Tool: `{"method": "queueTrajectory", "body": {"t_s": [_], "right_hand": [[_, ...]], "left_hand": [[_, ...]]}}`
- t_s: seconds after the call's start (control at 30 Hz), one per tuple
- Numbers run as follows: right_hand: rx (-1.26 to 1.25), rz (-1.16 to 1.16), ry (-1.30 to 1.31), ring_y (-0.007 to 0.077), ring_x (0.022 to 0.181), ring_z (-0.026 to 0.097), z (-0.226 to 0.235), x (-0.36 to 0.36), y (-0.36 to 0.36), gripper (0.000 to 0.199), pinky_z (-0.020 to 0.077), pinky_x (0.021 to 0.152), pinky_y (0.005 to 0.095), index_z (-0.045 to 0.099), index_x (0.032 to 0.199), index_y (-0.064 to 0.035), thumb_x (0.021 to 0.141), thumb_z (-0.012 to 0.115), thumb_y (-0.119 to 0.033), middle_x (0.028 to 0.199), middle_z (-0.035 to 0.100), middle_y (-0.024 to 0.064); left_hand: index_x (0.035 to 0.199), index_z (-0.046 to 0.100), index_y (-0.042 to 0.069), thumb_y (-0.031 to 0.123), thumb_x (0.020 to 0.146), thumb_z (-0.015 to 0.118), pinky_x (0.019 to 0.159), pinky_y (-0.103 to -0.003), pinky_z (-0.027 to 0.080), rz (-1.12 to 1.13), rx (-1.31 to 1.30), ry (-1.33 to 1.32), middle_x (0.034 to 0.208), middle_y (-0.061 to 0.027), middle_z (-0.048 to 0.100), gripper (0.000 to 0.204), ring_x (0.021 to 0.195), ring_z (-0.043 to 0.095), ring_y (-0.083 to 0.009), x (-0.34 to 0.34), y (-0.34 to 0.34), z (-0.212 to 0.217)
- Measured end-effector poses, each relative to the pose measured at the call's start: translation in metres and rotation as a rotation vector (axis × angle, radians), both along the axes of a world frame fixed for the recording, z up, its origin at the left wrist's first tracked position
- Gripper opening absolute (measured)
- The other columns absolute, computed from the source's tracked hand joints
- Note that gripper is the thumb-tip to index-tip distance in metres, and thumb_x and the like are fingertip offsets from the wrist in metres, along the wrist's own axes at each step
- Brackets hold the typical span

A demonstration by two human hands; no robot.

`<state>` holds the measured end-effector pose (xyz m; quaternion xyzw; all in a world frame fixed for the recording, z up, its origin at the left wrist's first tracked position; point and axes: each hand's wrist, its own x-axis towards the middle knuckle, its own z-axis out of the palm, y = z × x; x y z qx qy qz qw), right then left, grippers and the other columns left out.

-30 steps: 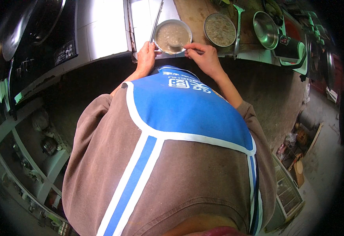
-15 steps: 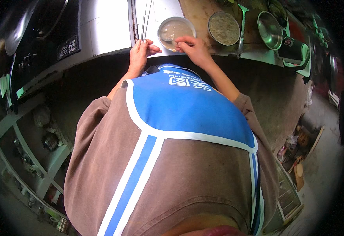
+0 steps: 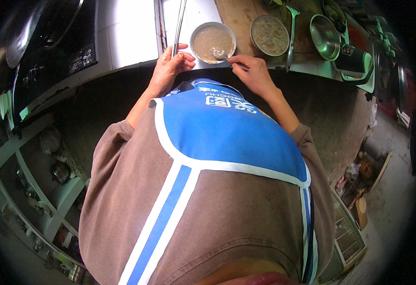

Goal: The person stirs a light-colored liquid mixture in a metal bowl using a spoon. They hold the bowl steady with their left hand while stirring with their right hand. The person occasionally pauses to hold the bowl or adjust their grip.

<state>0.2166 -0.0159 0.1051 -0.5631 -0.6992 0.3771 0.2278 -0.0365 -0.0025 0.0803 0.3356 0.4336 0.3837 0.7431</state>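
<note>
At the counter's front edge, my left hand (image 3: 166, 70) is closed on a pair of long, thin chopsticks (image 3: 180, 23), which point away from me and lie close together. To its right stands a round bowl (image 3: 192, 43) of greyish-beige, batter-like liquid. My right hand (image 3: 255, 73) pinches the handle of a spoon (image 3: 219, 53) at this bowl's near right rim. The spoon's head is partly sunk in the liquid, and my fingers hide most of its handle.
Right of the batter bowl, a second bowl (image 3: 252, 34) holds pale, shredded-looking food on a wooden board (image 3: 236, 14). Beyond it lie a long utensil with a green handle (image 3: 293, 16) and a shiny metal bowl (image 3: 325, 35). A dark stovetop (image 3: 70, 35) occupies the left.
My right hand has moved right and slightly nearer, from over the bowl to its rim. The spoon has shifted rightward in the liquid. The chopsticks in my left hand have drawn together.
</note>
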Motion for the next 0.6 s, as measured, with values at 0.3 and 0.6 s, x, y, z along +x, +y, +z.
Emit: {"method": "queueTrajectory", "body": {"t_s": [0.3,0.6], "right_hand": [[-0.092,-0.076,0.057,0.0207,0.079,0.065,-0.007,0.002,-0.003,0.02,0.0497,0.073,0.0293,0.065,0.094,-0.0012,0.079,0.057,-0.013,0.084,0.067,0.0138],[-0.169,-0.146,0.069,0.0205,0.077,0.066,-0.011,0.005,-0.003,0.021,0.0499,0.072,0.0293,0.066,0.094,-0.0023,0.078,0.059,-0.015,0.084,0.067,0.0148]], "left_hand": [[0.124,0.039,-0.001,0.022,0.092,0.043,0.074,-0.031,0.05,-0.2,0.196,-0.14,0.07,-0.0051,0.058,0.04,0.065,0.06,-0.0131,-0.003,0.022,0.11],[0.123,0.035,-0.006,0.016,0.092,0.042,0.066,-0.032,0.053,-0.309,-0.08,-0.469,0.061,-0.0078,0.053,0.039,0.053,0.057,-0.017,0.012,0.006,0.18]]}}
